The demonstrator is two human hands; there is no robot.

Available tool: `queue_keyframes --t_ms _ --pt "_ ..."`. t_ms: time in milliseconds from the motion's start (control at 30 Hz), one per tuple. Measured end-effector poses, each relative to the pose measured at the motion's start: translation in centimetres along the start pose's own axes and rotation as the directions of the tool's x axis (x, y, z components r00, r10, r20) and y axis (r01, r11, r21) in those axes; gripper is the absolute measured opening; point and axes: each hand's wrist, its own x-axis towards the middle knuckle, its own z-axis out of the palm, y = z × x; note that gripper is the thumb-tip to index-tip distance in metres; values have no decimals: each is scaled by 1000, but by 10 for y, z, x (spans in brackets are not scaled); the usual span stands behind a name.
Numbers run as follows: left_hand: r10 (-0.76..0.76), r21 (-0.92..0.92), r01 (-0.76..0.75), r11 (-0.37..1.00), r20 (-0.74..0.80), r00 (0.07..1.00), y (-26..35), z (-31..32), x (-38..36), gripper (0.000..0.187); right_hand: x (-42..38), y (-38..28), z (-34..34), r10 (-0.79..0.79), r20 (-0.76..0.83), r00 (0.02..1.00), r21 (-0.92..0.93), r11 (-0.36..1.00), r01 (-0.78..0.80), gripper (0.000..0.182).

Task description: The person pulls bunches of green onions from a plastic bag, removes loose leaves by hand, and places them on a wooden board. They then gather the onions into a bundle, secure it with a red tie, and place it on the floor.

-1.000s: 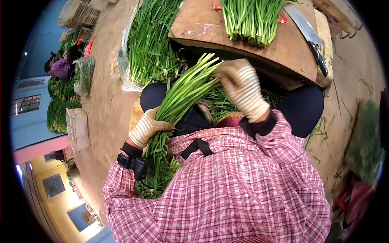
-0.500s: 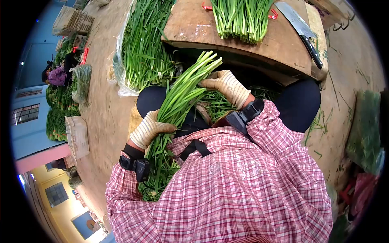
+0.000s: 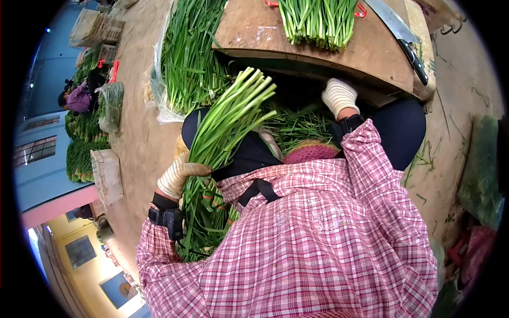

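Observation:
My left hand (image 3: 182,176), in a cream knitted glove, is closed around a bunch of long green chives (image 3: 231,119). Their pale cut ends point up and to the right, and the leaves hang down past my wrist. My right hand (image 3: 339,97), gloved as well, is away from the bunch, close under the front edge of the wooden board (image 3: 249,36). It looks curled and a little blurred; its fingertips are hidden. Below my left hand, more chives (image 3: 204,222) with orange bands lie beside my lap. Loose leaves (image 3: 302,127) are heaped between my knees.
On the board lie a trimmed bundle of chives (image 3: 318,24), a red tie (image 3: 361,10) and a large knife (image 3: 395,26) with a black handle. A big pile of chives (image 3: 192,58) rests on plastic at the left. Farther left are a person (image 3: 79,99), crates (image 3: 94,27) and more greens.
My right hand has let go of the chives' stems and moved right, toward the board's edge. My left hand, still gripping the bunch, has shifted slightly left.

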Motion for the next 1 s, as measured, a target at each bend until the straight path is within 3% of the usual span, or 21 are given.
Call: queue_keyframes --t_ms 33,100,133,167,200,233,300,367,400,500,533,600,633,733,833,900,967,1000 --pt "-1 3 1 1000 -1 1000 -3 -3 1 39 0 5 -4 -15 112 994 -187 982 36 28" --pt "-48 -79 49 996 9 999 -13 -12 9 35 -20 -7 -12 -162 -121 979 109 978 175 28" --pt "-41 -123 43 992 17 999 -16 -11 13 33 -35 -17 -13 -313 -416 854 324 826 461 27" --pt "-39 -123 40 992 14 999 -13 -6 13 33 -51 -36 -25 -292 -560 775 462 667 585 21" --pt "-31 -118 31 992 5 1000 -7 2 13 33 -71 -53 -41 -278 -563 778 578 540 611 16" --pt "-26 -114 25 993 -3 1000 -1 10 13 33 -83 -66 -50 -326 -709 625 461 455 761 15" --pt "21 -30 -20 999 16 1000 6 24 16 34 -88 -92 -56 -366 -739 566 495 275 824 14" --pt "93 21 -94 995 40 995 8 32 19 34 -77 -100 -42 -391 -507 768 574 511 640 16" --pt "82 -34 -81 996 43 996 4 29 23 40 -71 -98 -38 -375 -279 884 595 655 465 19" --pt "102 -9 -102 995 43 994 7 35 22 42 -58 -98 -19 -339 -154 928 833 461 306 30" --pt "99 60 -103 993 54 994 5 31 26 41 -58 -99 -20 -341 -154 927 831 463 308 30" --pt "105 129 -114 985 77 992 5 29 28 40 -59 -99 -23 -375 111 920 965 263 -10 30" --pt "110 200 -128 971 100 989 6 29 29 40 -61 -100 -25 -374 108 921 965 263 -6 30" --pt "39 229 -62 972 103 994 11 25 26 40 -69 -101 -24 -399 168 902 981 -26 -194 26" --pt "59 156 -80 984 133 989 8 19 29 40 -70 -99 -21 -378 142 915 989 8 -151 26" --pt "43 120 -58 991 120 992 8 21 28 41 -74 -96 -27 -355 206 912 978 87 -187 23" --pt "151 230 -160 960 57 987 4 20 33 42 -73 -96 -18 -321 178 930 980 -24 -196 25" --pt "159 306 -165 938 44 986 4 19 34 47 -73 -91 -17 -304 152 940 988 37 -148 27"
